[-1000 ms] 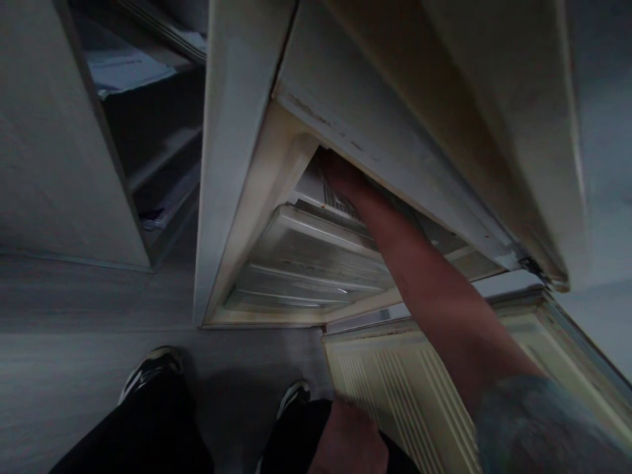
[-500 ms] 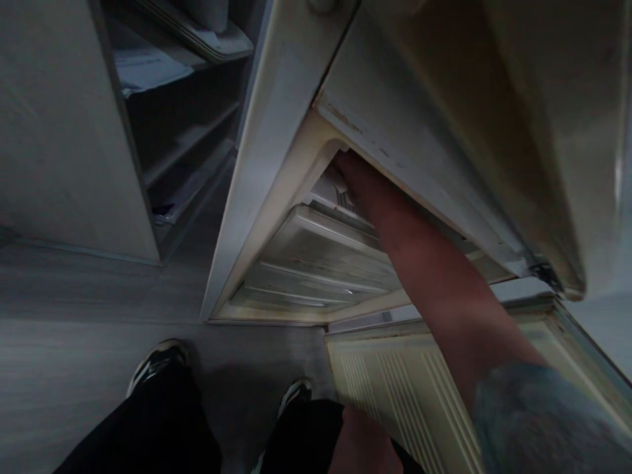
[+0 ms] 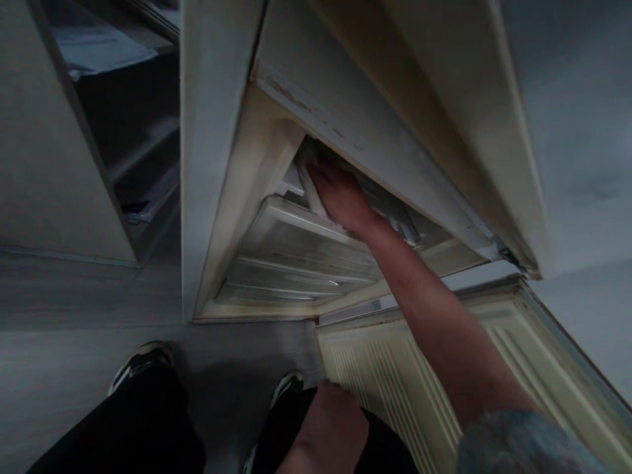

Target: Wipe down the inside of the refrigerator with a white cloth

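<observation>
The right hand [image 3: 340, 197] reaches deep into the lower compartment of the open fridge [image 3: 222, 197], just under the divider that closes the compartment from above. Its fingers curl down over a pale, flat piece [image 3: 309, 191] — a tray or drawer front, too dim to tell which — that sits at the top of the stack of clear drawers [image 3: 296, 257]. The fingers seem closed on its near edge, though the gloom hides the thumb, so the hold itself cannot be confirmed. The pale piece lies directly under and ahead of the fingertips, its long axis running across the compartment from upper left to lower right, roughly square to the forearm. The right arm is by far the nearer; the left hand [image 3: 330, 428] rests low on the person's knee, loosely curled and holding nothing, well apart from the drawers. The fridge door [image 3: 405, 382] stands swung open to the right, beneath the outstretched arm, and a shelf unit [image 3: 123, 131] stands left of the fridge
</observation>
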The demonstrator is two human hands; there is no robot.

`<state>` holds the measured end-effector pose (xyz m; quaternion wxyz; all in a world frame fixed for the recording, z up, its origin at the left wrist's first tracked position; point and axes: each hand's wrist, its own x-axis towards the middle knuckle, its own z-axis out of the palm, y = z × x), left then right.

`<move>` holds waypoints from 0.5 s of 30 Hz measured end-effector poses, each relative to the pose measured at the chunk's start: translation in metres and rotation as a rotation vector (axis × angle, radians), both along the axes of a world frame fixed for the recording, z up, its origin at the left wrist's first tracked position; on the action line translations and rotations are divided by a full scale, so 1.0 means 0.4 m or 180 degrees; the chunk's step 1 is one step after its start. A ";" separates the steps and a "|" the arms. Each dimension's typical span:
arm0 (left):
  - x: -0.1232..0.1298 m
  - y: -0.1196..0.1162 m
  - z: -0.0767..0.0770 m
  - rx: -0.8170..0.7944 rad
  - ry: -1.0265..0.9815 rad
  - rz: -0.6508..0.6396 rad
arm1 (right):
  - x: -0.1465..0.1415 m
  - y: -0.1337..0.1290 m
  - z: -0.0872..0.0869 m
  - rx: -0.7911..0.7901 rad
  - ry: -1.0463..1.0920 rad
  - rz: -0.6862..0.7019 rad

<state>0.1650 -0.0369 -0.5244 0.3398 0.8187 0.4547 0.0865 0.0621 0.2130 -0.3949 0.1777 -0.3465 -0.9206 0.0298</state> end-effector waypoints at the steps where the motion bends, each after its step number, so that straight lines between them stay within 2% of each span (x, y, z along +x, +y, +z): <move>1: -0.004 -0.004 0.003 0.0027 0.0102 -0.0022 | 0.021 -0.032 0.008 0.0113 -0.0174 0.0074; 3: -0.014 -0.004 0.014 0.0080 0.0245 -0.0029 | 0.071 -0.095 0.014 0.0322 -0.0430 0.0143; 6: -0.044 0.023 0.046 0.0174 0.0149 0.0088 | 0.153 -0.150 0.011 0.0490 -0.0557 -0.0060; 8: -0.072 0.057 0.069 0.0253 -0.0194 0.0559 | 0.208 -0.154 0.007 0.0572 -0.0594 -0.0300; 9: -0.085 0.077 0.078 0.0265 -0.0508 0.1001 | 0.234 -0.150 0.005 0.0608 -0.0603 -0.0418; 11: -0.108 0.118 0.086 0.0142 -0.1496 0.2231 | 0.283 -0.135 0.001 0.0654 -0.0601 -0.0615; 13: -0.126 0.154 0.082 -0.0386 -0.2772 0.3582 | 0.321 -0.122 -0.002 0.0651 -0.0587 -0.0747; 15: -0.146 0.181 0.073 -0.1196 -0.4092 0.4497 | 0.343 -0.115 -0.005 0.0609 -0.0576 -0.0796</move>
